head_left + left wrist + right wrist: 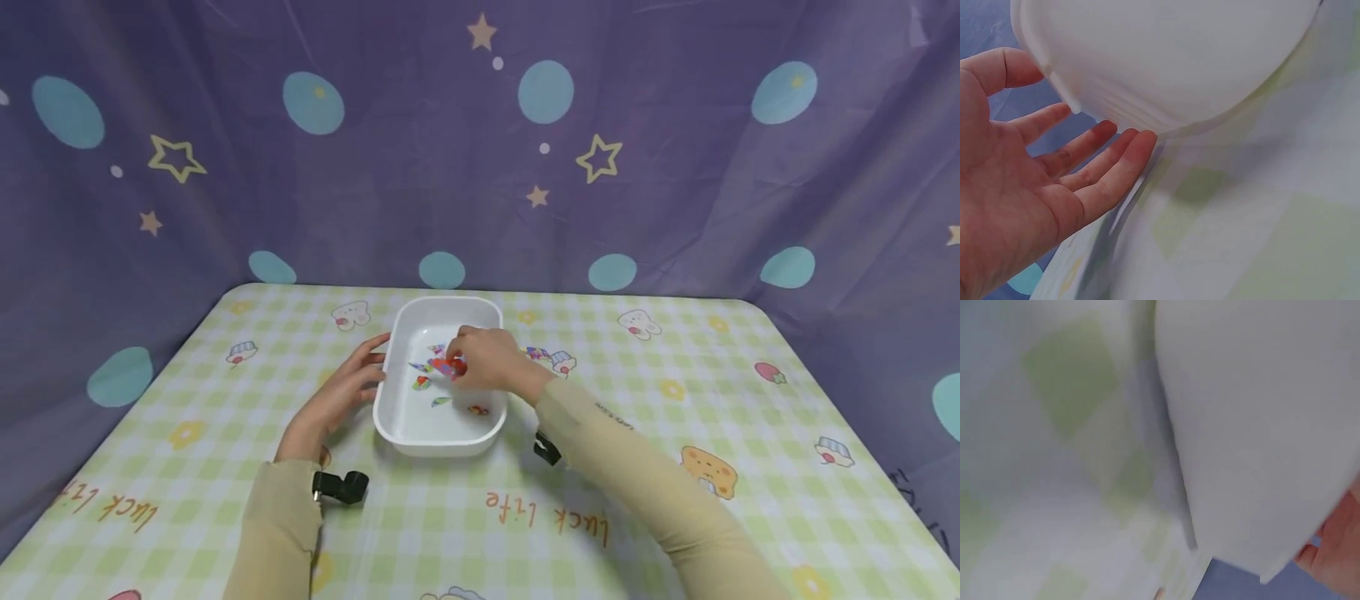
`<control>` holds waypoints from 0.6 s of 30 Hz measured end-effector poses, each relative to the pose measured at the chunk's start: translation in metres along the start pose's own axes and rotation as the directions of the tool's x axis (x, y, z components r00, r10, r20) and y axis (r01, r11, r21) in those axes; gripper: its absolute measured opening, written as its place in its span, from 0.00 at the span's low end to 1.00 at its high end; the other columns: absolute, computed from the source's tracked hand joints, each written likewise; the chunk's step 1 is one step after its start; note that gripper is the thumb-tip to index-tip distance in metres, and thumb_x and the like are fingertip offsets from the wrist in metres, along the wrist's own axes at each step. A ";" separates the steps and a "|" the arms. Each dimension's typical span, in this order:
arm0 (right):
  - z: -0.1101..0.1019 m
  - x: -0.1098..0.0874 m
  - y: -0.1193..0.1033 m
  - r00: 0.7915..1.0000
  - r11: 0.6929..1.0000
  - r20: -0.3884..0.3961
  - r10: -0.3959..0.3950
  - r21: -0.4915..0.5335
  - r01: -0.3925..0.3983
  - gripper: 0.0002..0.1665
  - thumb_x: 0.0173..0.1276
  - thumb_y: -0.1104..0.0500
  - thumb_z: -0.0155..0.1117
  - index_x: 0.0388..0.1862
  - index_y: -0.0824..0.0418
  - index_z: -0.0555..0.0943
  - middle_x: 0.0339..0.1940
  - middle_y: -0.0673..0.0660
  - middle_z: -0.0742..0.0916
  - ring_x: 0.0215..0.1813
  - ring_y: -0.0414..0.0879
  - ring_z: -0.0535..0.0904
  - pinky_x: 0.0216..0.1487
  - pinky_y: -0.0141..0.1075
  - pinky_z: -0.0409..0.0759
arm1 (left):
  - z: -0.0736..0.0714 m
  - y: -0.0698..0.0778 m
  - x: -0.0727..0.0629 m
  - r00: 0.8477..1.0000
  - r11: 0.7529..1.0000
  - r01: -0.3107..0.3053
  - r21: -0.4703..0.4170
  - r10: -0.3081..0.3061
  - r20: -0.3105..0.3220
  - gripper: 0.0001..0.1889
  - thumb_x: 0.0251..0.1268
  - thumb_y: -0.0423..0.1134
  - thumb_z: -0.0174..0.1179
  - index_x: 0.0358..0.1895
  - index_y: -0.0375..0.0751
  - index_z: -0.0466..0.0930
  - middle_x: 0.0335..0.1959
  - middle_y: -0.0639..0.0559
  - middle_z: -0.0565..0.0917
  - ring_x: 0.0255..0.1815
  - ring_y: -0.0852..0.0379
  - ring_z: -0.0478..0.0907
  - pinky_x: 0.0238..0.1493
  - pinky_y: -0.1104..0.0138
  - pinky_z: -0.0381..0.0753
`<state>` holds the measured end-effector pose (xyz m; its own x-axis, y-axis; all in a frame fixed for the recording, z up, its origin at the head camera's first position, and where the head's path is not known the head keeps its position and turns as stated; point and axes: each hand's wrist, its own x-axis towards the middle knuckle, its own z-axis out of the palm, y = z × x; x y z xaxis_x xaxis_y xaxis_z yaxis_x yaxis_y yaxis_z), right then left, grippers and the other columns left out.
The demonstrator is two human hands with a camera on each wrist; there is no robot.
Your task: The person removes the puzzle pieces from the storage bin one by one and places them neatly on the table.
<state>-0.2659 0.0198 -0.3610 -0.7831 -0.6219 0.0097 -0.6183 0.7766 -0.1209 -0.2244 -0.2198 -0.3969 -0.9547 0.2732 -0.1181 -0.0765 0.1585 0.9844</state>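
Observation:
A white rectangular plastic tub (pixel 441 448) stands on the table with several small, flat, brightly coloured pieces (pixel 422 382) scattered on its floor. My right hand (pixel 489 358) reaches in over the tub's right side, its fingertips pinching a red, multicoloured piece (pixel 444 367) above the others. Part of that piece is hidden by the fingers. Against the tub's left wall rests my left hand (pixel 341 396), fingers spread and only slightly bent. The left wrist view has the left hand's fingertips (pixel 1142 147) at the tub's underside and rim. In the right wrist view, the tub's outer wall (pixel 1241 425) covers most of the right hand (pixel 1338 550).
A green-and-white checked cloth (pixel 637 417) with cartoon prints covers the table. Just right of the tub, behind the right hand, lies another colourful patch (pixel 535 353). A purple curtain (pixel 450 167) hangs behind the table's far edge. Black camera mounts (pixel 343 487) sit at both wrists.

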 end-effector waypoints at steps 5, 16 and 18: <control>-0.008 -0.005 0.012 1.000 0.999 -0.022 -0.018 0.026 0.019 0.17 0.49 0.50 0.64 0.42 0.45 0.81 0.36 0.46 0.79 0.29 0.39 0.72 0.28 0.34 0.69 | 0.000 0.000 -0.001 1.000 1.000 -0.002 -0.001 0.002 0.009 0.36 0.60 0.33 0.46 0.72 0.51 0.44 0.67 0.37 0.55 0.62 0.40 0.61 0.53 0.58 0.72; -0.024 -0.014 0.044 0.995 0.996 -0.101 -0.020 0.087 0.029 0.17 0.52 0.52 0.64 0.43 0.45 0.83 0.38 0.43 0.80 0.35 0.36 0.76 0.29 0.31 0.72 | -0.001 -0.001 0.000 1.000 1.000 0.003 0.000 -0.003 0.008 0.36 0.60 0.33 0.46 0.72 0.50 0.43 0.67 0.37 0.55 0.62 0.40 0.62 0.52 0.59 0.73; -0.028 -0.016 0.050 0.994 0.994 -0.108 -0.015 0.103 0.026 0.17 0.53 0.52 0.64 0.45 0.46 0.82 0.39 0.44 0.80 0.36 0.37 0.76 0.30 0.31 0.72 | -0.001 0.000 0.000 1.000 1.000 0.002 0.000 -0.002 0.004 0.36 0.60 0.33 0.46 0.72 0.50 0.43 0.67 0.37 0.56 0.61 0.41 0.62 0.52 0.60 0.73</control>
<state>-0.2856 0.0714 -0.3396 -0.7764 -0.6190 0.1186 -0.6283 0.7454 -0.2227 -0.2244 -0.2206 -0.3971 -0.9534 0.2763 -0.1209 -0.0786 0.1593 0.9841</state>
